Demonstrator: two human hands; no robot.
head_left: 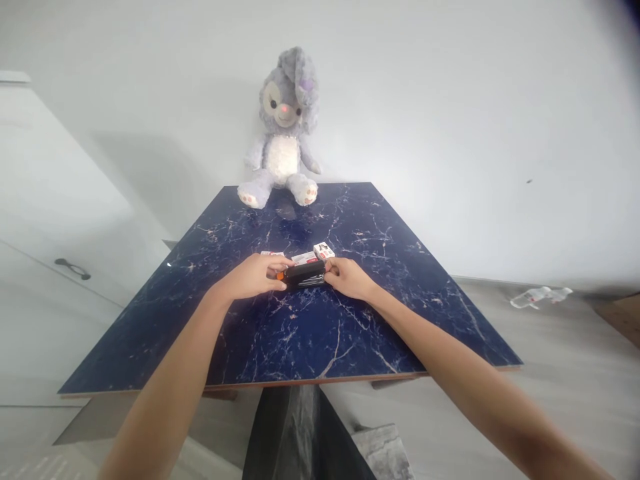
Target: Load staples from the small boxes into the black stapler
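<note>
A dark, elongated object [306,270] with an orange end lies across between my hands, low over the table or resting on it; I cannot tell which. My left hand [253,275] holds its orange end between thumb and fingers. The other end is pinched by my right hand [349,277]. Shiny, thin pieces [313,281] show along its near side, too small to name. Just behind it is a small white box [324,251] with red and black print. Left of that box, a white and red printed packet [304,258] is partly covered by the dark object.
A grey plush rabbit [284,133] sits at the far end of the blue marbled table [320,333], against the wall. On the left stands a white cabinet [45,220] with a dark handle. A clear plastic item [537,297] lies on the floor at right.
</note>
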